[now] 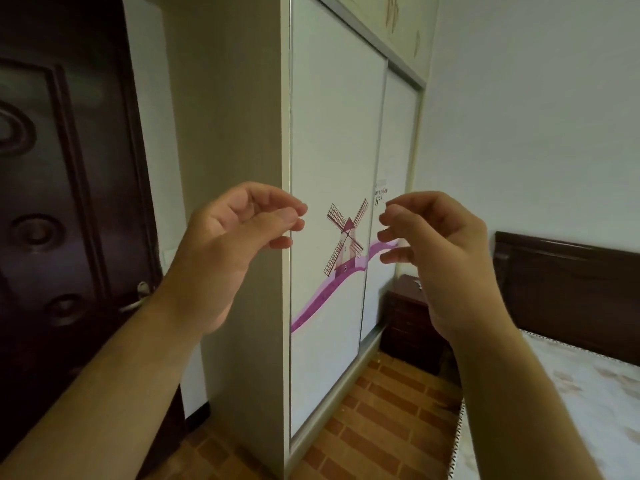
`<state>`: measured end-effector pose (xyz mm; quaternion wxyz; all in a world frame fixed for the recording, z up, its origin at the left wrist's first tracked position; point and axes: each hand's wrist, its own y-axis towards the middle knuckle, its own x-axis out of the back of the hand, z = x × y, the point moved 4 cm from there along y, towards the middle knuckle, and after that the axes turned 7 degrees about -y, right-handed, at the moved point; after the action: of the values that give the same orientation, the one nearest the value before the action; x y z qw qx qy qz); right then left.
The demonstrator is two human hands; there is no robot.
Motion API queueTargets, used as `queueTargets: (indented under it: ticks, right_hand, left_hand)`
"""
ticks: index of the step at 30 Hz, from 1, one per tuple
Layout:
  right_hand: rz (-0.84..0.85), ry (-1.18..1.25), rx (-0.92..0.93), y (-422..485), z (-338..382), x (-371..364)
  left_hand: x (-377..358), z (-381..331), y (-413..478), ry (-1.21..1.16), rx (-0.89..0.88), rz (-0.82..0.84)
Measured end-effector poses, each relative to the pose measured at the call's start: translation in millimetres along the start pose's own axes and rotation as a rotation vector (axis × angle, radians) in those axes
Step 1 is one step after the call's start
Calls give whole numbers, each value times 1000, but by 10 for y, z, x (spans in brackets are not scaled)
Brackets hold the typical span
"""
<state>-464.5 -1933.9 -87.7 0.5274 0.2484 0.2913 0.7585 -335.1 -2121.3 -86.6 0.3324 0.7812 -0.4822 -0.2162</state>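
I hold both hands up at chest height in front of a white sliding-door wardrobe [332,140]. My left hand [239,237] is near the wardrobe's front corner, its fingers loosely curled toward the thumb with nothing between them. My right hand [433,244] is level with it, in front of the seam between the two doors, fingers half curled and spread, also holding nothing. Between the hands, the near door shows a windmill picture [346,233] on a purple band. I cannot tell whether either hand touches the door.
A dark wooden door [62,202] with a metal handle [138,299] stands at the left. A dark bedside cabinet [408,320] sits beyond the wardrobe, and a bed [588,393] with a dark headboard fills the right. Orange brick-pattern floor [381,410] runs between wardrobe and bed.
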Motion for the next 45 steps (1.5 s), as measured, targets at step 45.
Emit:
queueTargets:
  ticks: [45]
  right_hand:
    - [46,-114,-9,3471,-3785,-424]
  left_hand:
    - [-197,4072,3464,-79,-18,-101]
